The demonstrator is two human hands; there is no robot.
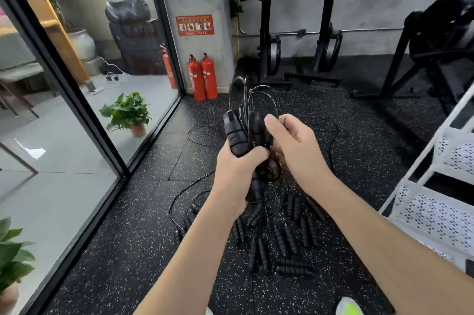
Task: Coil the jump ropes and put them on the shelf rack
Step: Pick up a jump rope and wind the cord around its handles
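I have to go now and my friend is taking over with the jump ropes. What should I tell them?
Left hand grips both handles of one jump rope, its cord looped above.
Right hand pinches the cord loops beside the handles.
Many more ropes lie tangled on the floor below.
White shelf rack stands to the right; no rope visible on it.
Done: this rope nearly coiled.
Left: shelve it, then coil and shelve the rest.
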